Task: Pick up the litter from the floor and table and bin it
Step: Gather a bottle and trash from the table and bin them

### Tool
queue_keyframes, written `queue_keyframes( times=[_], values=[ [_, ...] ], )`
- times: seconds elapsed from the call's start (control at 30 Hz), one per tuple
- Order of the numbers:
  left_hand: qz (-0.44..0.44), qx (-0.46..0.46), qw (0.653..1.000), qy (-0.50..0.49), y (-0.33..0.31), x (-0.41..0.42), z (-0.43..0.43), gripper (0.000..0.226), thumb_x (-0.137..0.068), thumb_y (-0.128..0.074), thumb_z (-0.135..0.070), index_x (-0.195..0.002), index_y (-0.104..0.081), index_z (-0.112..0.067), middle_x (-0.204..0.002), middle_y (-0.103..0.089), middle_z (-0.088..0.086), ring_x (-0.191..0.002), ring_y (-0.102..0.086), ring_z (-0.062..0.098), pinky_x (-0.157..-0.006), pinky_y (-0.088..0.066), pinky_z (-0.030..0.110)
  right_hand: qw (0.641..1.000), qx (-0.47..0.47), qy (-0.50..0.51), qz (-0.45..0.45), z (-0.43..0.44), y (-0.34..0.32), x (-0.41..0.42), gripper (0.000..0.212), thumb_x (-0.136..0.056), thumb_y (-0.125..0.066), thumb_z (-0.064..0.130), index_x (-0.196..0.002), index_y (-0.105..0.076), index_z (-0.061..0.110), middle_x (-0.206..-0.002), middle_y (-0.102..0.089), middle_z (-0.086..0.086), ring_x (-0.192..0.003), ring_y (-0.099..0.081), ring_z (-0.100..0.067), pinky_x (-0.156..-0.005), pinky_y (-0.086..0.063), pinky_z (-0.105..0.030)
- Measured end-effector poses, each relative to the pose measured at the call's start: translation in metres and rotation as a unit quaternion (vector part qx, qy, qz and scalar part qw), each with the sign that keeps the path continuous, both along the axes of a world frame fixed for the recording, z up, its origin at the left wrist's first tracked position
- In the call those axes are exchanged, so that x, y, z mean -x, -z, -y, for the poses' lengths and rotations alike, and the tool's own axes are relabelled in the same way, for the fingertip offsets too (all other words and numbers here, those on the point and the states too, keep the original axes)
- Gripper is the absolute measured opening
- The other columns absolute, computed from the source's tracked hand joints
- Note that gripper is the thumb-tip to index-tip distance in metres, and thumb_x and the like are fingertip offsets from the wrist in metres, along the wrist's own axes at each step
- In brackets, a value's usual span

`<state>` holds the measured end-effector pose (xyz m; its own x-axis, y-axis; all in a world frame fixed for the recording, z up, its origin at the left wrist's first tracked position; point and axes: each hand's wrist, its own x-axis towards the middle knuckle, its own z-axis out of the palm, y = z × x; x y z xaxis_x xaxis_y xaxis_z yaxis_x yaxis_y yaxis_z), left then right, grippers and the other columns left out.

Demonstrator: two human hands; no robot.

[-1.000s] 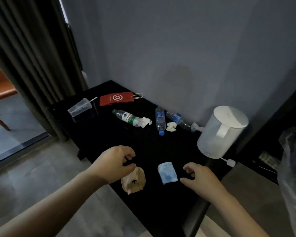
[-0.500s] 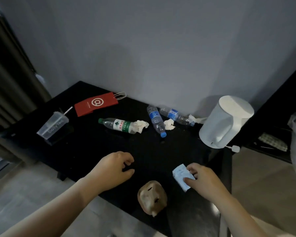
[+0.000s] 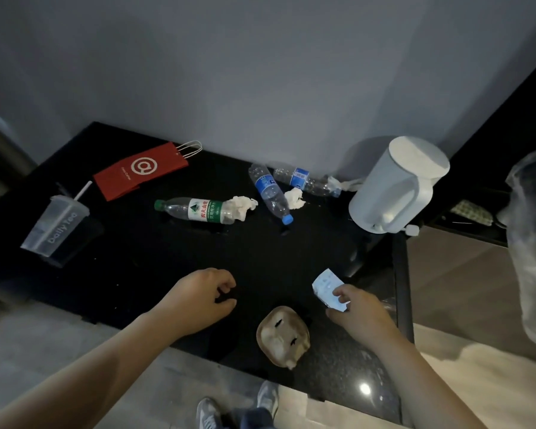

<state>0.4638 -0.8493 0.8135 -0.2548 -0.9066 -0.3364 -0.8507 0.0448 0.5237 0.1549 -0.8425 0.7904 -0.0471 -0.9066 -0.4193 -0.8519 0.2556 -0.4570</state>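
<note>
The right hand has the small blue-white tissue packet pinched between thumb and fingertips, its far end tipped up off the black surface near the right edge. To finish this step well, the pinch should likely close fully on the packet before lifting, since the wrapper looks thin and slippery, then carry it right toward the clear plastic bag, which appears to serve as the bin.

The left hand hovers low over the surface, fingers curled loosely, grip narrow and holding nothing. Both forearms reach in from the near edge.

Remaining litter: a crumpled brown wrapper between the hands; three plastic bottles, tissues, a cup and a red paper bag lie farther off.
</note>
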Motion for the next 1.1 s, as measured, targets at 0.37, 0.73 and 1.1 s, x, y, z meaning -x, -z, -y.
queue_keyframes(
  times=[0.37,0.73,1.1],
  values=[
    [0.028,-0.019,0.999,-0.022,0.013,0.026,0.004,0.029,-0.084,-0.067,-0.039,-0.111,-0.057,-0.041,-0.099,-0.057,-0.020,-0.088,-0.058,-0.006,-0.068,-0.049,0.011,0.999,-0.036,-0.025,-0.027,0.026,0.044,0.025,0.056,-0.084,-0.068,0.033,-0.134,-0.048,0.016,-0.132,-0.052,-0.007,-0.119,-0.051,-0.021,-0.091,-0.044,-0.027],
    [0.036,-0.012,0.998,-0.052,0.016,0.029,0.025,0.035,-0.086,-0.065,-0.037,-0.119,-0.055,-0.033,-0.106,-0.055,-0.018,-0.092,-0.056,-0.004,-0.078,-0.050,0.014,0.997,-0.013,-0.069,0.012,0.058,0.038,0.018,0.046,-0.084,-0.068,0.031,-0.126,-0.054,0.020,-0.125,-0.054,-0.003,-0.113,-0.053,-0.018,-0.083,-0.041,-0.023],
    [0.108,0.036,0.989,-0.098,0.030,-0.021,0.129,0.062,-0.081,-0.072,-0.030,-0.134,-0.047,-0.013,-0.128,-0.053,0.010,-0.112,-0.057,0.022,-0.093,-0.052,0.037,0.995,-0.011,-0.103,0.016,0.092,0.031,-0.020,0.049,-0.086,-0.068,0.036,-0.130,-0.051,0.025,-0.124,-0.054,0.002,-0.095,-0.052,-0.008,-0.083,-0.047,-0.022]
  ],
)
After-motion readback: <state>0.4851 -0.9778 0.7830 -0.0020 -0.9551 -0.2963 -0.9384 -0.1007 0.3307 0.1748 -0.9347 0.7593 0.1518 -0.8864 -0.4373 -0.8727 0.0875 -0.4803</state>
